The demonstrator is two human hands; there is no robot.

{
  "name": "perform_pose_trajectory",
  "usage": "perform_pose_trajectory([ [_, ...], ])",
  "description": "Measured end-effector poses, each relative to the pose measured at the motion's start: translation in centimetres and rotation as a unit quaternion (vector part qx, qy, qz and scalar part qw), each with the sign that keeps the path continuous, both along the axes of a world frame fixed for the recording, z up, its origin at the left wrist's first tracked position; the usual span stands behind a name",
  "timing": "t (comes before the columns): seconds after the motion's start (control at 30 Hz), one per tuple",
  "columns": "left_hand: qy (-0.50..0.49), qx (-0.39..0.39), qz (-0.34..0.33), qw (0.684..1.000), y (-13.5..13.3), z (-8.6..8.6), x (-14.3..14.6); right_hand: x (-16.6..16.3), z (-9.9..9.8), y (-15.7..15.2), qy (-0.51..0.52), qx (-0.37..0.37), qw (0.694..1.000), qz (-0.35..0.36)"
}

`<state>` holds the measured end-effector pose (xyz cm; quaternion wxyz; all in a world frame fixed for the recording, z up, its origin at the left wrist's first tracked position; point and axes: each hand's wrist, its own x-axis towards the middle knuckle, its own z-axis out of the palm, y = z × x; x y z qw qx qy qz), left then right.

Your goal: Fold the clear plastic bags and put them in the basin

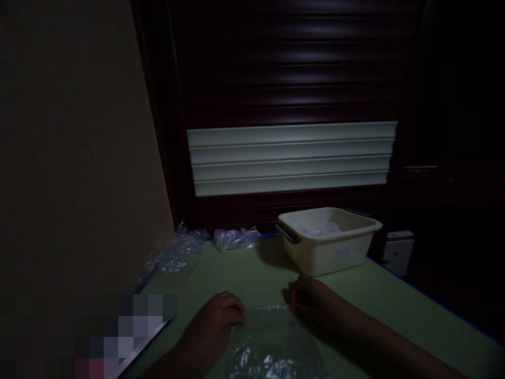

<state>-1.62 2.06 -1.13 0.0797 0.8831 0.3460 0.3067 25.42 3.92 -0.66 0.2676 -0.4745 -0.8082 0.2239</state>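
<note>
A clear plastic bag (272,342) lies on the green tabletop (236,273) close to me, crinkled and shiny toward the bottom of the view. At its upper left corner, my left hand (221,316) has its fingers curled with the fingertips pinching the edge. Across from it, my right hand (311,297) holds the upper right corner between thumb and curled fingers. Between both hands the bag's top edge is stretched fairly straight. The room is dim, so the fingertips are hard to make out.
Beyond my right hand stands a cream plastic bin (327,252) with dark handles and clear crumpled plastic inside. Crumpled clear plastic (177,252) lies at the back left, with another piece (236,238) beside it. A blurred-out device (138,337) is at the left edge. Behind is a slatted panel (292,158).
</note>
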Motion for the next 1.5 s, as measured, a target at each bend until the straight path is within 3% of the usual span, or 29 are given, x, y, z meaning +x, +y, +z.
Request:
perform_pose_trajectory([
  [0.17, -0.069, -0.033, 0.059, 0.995, -0.1, 0.1, 0.2, -0.2, 0.0, -0.5, 0.04, 0.029, 0.999, 0.011],
  [0.3, -0.062, -0.027, 0.11, 0.992, -0.2, 0.2, 0.3, -0.4, 0.4, -0.9, 0.017, 0.001, 1.0, -0.011],
  [0.57, 0.018, 0.0, 0.104, 0.994, -0.5, 0.6, 0.7, -0.4, 0.6, -0.4, -0.027, -0.003, 1.0, 0.012],
  [0.87, -0.109, -0.123, 0.107, 0.981, -0.1, 0.2, 0.2, -1.0, 1.2, -1.3, 0.072, 0.029, 0.997, 0.003],
  [1.13, -0.077, -0.142, 0.039, 0.986, 0.1, 0.8, 0.4, -1.0, 1.4, -1.5, 0.099, 0.035, 0.994, 0.018],
  [1.23, -0.075, -0.138, 0.04, 0.987, 0.2, 0.7, 0.4, -1.1, 0.9, -1.1, 0.133, 0.003, 0.991, 0.022],
  [1.37, -0.079, -0.146, 0.059, 0.984, 0.3, 0.5, 0.3, -0.6, -0.1, -0.1, 0.222, -0.114, 0.968, 0.015],
  [1.5, -0.095, -0.16, 0.088, 0.979, 0.4, 0.3, 0.3, 0.0, -0.5, 0.5, 0.245, -0.192, 0.949, 0.045],
])
